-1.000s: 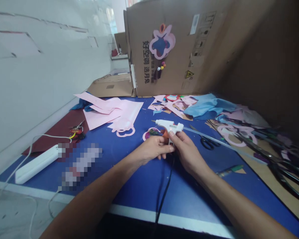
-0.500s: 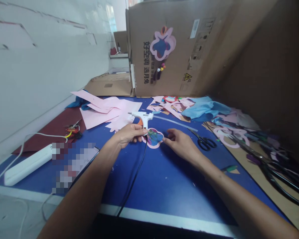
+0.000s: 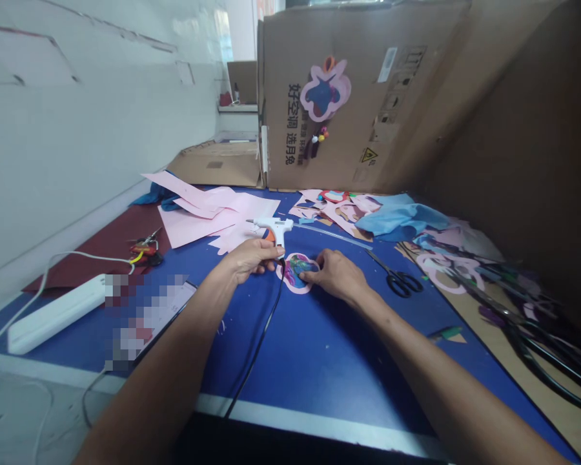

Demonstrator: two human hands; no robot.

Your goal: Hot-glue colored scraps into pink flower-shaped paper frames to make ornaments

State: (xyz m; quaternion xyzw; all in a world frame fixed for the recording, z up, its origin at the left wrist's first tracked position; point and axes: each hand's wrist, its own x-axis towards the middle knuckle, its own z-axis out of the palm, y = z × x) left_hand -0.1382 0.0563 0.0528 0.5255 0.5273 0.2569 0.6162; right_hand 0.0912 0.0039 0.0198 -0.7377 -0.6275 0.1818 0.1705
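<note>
My left hand (image 3: 252,259) is closed round the lower handle of a white hot glue gun (image 3: 277,226). The gun's nozzle points left, and a clear glue stick (image 3: 334,236) sticks out behind it. From the handle a black cord (image 3: 256,355) runs down over the table's front edge. Just right of the gun lies a pink flower-shaped paper cutout (image 3: 297,289) with a blue and purple patterned middle. My right hand (image 3: 341,276) grips the cutout's right side, thumb on top and fingers bent at the far edge.
Dark-handled scissors (image 3: 401,283) lie to the right, larger shears (image 3: 513,316) beyond. Pink paper sheets (image 3: 201,216) and light blue cloth (image 3: 401,216) sit at the back before a cardboard box (image 3: 368,97). A power strip (image 3: 58,313) and phone (image 3: 167,316) are at left.
My right hand has moved left onto the cutout, its thumb now over the patterned middle. The cutout appears slightly turned. My left hand still holds the glue gun.
</note>
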